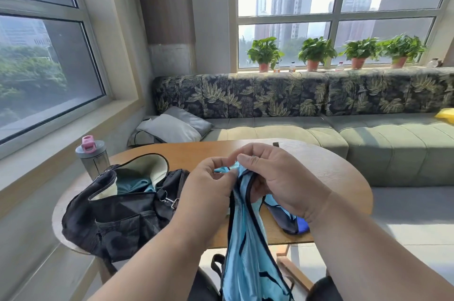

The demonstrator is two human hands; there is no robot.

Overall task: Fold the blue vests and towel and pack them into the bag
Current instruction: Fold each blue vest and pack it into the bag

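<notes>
Near the centre of the frame, both hands hold a light blue vest with dark trim up above the near edge of the wooden bench. The left hand pinches the top of the vest between thumb and curled fingers, and the right hand grips the same bunched upper edge from the other side, its fingers wrapped round the fabric. The two hands almost touch at the top of the garment. The rest of the vest hangs straight down past the bench edge to the bottom of the frame.

At the left of the bench sits a black bag, its top unzipped and gaping, with pale lining showing and some teal-blue cloth lying inside. A metal clip hangs at the end of the bag nearest the left hand. Just beyond the bag, at the far left edge of the bench, stands a grey water bottle with a pink cap.

Under the right wrist, more blue cloth lies on the bench, partly light blue, partly dark, with a bright blue patch; what it is cannot be made out.

Across the upper half of the frame a green sofa with a leaf-patterned back runs below a window sill carrying four potted plants.
</notes>
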